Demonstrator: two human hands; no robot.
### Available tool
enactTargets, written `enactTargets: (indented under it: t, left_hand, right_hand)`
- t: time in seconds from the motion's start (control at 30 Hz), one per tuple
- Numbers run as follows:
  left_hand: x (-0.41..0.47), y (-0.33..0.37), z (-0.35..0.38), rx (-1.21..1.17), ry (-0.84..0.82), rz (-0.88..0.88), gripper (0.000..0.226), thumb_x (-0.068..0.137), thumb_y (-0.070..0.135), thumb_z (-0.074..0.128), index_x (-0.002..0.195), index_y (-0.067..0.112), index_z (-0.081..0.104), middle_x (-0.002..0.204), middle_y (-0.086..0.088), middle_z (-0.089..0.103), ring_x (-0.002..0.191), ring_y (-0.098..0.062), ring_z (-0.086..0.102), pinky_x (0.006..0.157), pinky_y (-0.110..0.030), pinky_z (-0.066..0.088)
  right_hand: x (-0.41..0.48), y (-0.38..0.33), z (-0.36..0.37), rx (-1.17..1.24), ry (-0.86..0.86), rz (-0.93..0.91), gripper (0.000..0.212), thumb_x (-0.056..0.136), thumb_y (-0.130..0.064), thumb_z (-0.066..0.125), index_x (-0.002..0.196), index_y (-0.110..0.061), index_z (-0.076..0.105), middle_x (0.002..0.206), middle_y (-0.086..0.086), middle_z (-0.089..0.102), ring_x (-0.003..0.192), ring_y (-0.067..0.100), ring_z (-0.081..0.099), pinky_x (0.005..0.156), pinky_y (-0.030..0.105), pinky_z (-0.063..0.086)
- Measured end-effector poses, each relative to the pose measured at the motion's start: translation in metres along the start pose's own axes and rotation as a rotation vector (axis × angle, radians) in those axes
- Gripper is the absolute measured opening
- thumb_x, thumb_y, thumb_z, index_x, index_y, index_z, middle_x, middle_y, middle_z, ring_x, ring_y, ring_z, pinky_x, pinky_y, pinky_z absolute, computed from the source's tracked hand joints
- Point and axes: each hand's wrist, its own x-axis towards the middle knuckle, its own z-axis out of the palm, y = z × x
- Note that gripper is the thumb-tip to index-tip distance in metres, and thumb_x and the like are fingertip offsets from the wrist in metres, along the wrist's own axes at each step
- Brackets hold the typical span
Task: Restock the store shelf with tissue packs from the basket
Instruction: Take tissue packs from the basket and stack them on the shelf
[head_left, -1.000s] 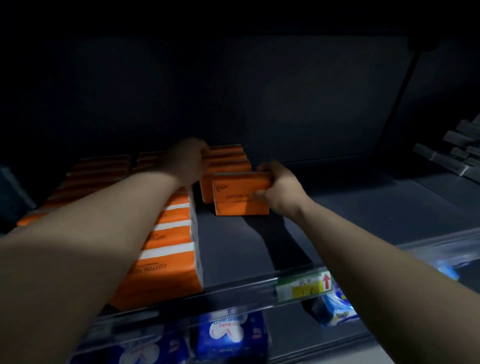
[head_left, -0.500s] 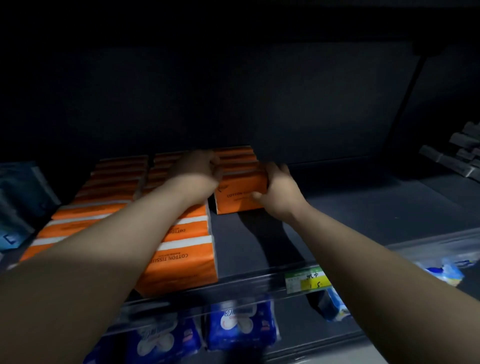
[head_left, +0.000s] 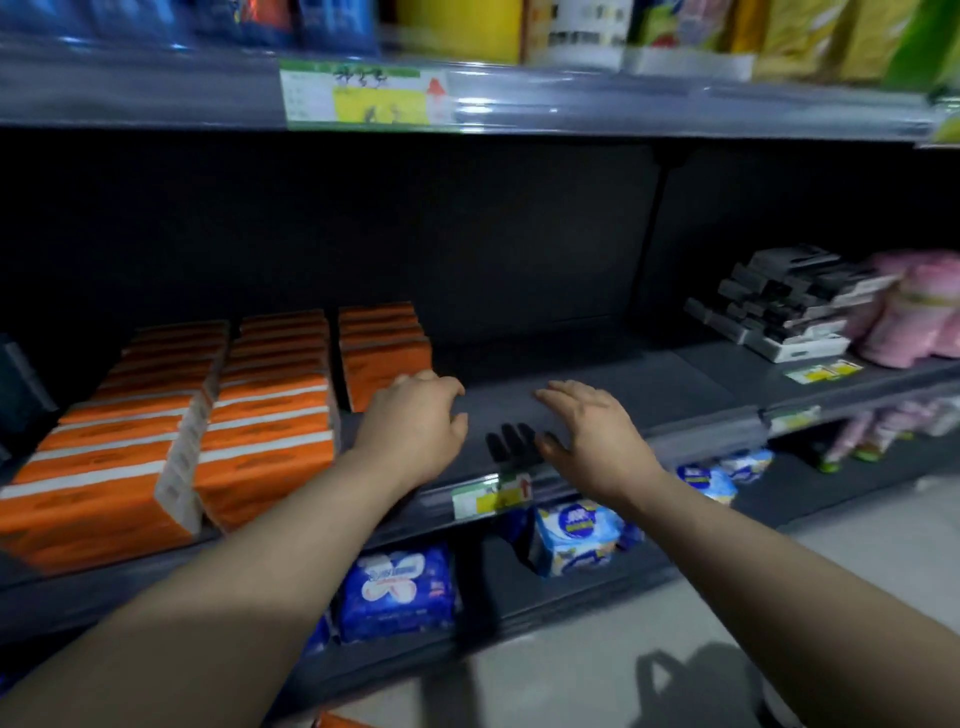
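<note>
Ranged along the left part of the dark grey metal shelf (head_left: 597, 374): orange tissue packs (head_left: 265, 415), in three rows running from the front edge to the back wall. Each pack brick-shaped, long axis parallel to the shelf's front edge, broad printed face turned up and forward. Glossy film wrap, a white band along one long side, small pale end panels facing right. Two left rows full to the front edge; third row (head_left: 384, 358) shorter, set back near the rear wall.

Left hand (head_left: 415, 426) just in front of that third row, knuckles up, fingers loosely curled, holding nothing; touching the front pack or not, hard to tell through the blur. Right hand (head_left: 592, 436) beside it, palm down above the bare middle of the shelf, fingers relaxed and slightly spread, nothing in them. Finger shadows on the matte surface between both hands.

Clipped to the front edge below the hands: a green-and-yellow price tag (head_left: 491, 496). On the lower shelf, soft blue packs (head_left: 397, 592) and a paler blue-and-white pack (head_left: 574, 535). At the right end of the shelf, flat black-and-white boxes (head_left: 789, 306) stacked in steps, touching puffy pink packs (head_left: 914, 317).
</note>
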Motion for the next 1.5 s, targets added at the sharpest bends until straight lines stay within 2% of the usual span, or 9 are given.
enactTargets:
  t: [0.07,0.33,0.5,0.63,0.83,0.93,1.13,1.3,1.5]
  left_hand:
    - [-0.013,0.028,0.007,-0.009,-0.016,0.039,0.038,0.089,0.034,0.053,0.124,0.022,0.058,0.120,-0.006,0.059,0.112,-0.029,0.053,0.091,-0.037,0.046]
    - [-0.064,0.156,0.043,-0.067,-0.150,0.231,0.028,0.086,0.033,0.053,0.109,0.021,0.064,0.113,-0.003,0.062,0.108,-0.029,0.057,0.084,-0.037,0.048]
    - [-0.085,0.231,0.079,-0.072,-0.280,0.336,0.026,0.085,0.033,0.054,0.106,0.020,0.063,0.114,-0.006,0.062,0.109,-0.030,0.057,0.087,-0.040,0.049]
    - [-0.102,0.282,0.121,-0.094,-0.444,0.418,0.032,0.083,0.031,0.058,0.114,0.021,0.061,0.115,-0.005,0.059,0.111,-0.027,0.056,0.088,-0.038,0.048]
    - [-0.123,0.326,0.194,-0.074,-0.754,0.494,0.038,0.078,0.023,0.062,0.117,0.024,0.060,0.113,-0.003,0.061,0.103,-0.026,0.060,0.087,-0.039,0.052]
    - [-0.134,0.342,0.228,0.004,-0.869,0.534,0.038,0.080,0.019,0.065,0.118,0.018,0.059,0.115,-0.005,0.060,0.104,-0.027,0.060,0.086,-0.034,0.051]
    - [-0.154,0.352,0.277,0.141,-1.026,0.643,0.041,0.082,0.016,0.065,0.123,0.016,0.057,0.123,-0.010,0.058,0.114,-0.030,0.056,0.097,-0.040,0.047]
    - [-0.156,0.348,0.283,0.062,-1.040,0.603,0.032,0.086,0.017,0.059,0.117,0.019,0.056,0.119,-0.006,0.060,0.107,-0.026,0.059,0.093,-0.037,0.049]
    - [-0.136,0.342,0.239,-0.254,-0.848,0.505,0.040,0.084,0.036,0.064,0.120,0.029,0.051,0.115,0.007,0.060,0.107,-0.015,0.058,0.091,-0.033,0.046]
  right_hand:
    - [-0.032,0.019,-0.013,-0.012,-0.008,0.039,0.053,0.083,-0.032,0.058,0.133,-0.016,0.053,0.141,0.008,0.049,0.132,0.027,0.043,0.111,0.042,0.031]
    - [-0.180,0.104,-0.059,0.042,-0.056,0.300,0.045,0.076,-0.015,0.071,0.120,-0.011,0.064,0.123,0.011,0.063,0.116,0.028,0.057,0.098,0.034,0.043]
    - [-0.269,0.161,-0.070,0.015,-0.242,0.568,0.052,0.081,-0.027,0.068,0.131,-0.019,0.055,0.133,0.005,0.058,0.119,0.025,0.055,0.098,0.029,0.041]
    - [-0.309,0.196,-0.077,0.168,-0.317,0.777,0.058,0.080,-0.024,0.073,0.134,-0.019,0.053,0.137,0.001,0.054,0.121,0.021,0.053,0.101,0.028,0.041]
    - [-0.336,0.233,-0.069,0.207,-0.383,0.814,0.055,0.079,-0.023,0.073,0.131,-0.018,0.055,0.135,0.000,0.056,0.121,0.016,0.054,0.098,0.024,0.041]
    - [-0.348,0.243,-0.056,0.173,-0.449,0.809,0.056,0.081,-0.027,0.071,0.134,-0.022,0.053,0.138,0.000,0.054,0.123,0.017,0.053,0.098,0.025,0.041]
    - [-0.373,0.258,-0.033,0.096,-0.585,0.795,0.056,0.087,-0.029,0.064,0.140,-0.023,0.045,0.142,0.002,0.049,0.126,0.020,0.048,0.095,0.024,0.038]
    - [-0.385,0.269,-0.021,0.068,-0.600,0.811,0.055,0.087,-0.032,0.062,0.139,-0.026,0.045,0.134,0.004,0.056,0.119,0.021,0.054,0.091,0.027,0.043]
    - [-0.385,0.266,-0.011,0.041,-0.570,0.773,0.042,0.087,-0.040,0.059,0.126,-0.025,0.056,0.119,0.004,0.063,0.105,0.024,0.059,0.083,0.033,0.049]
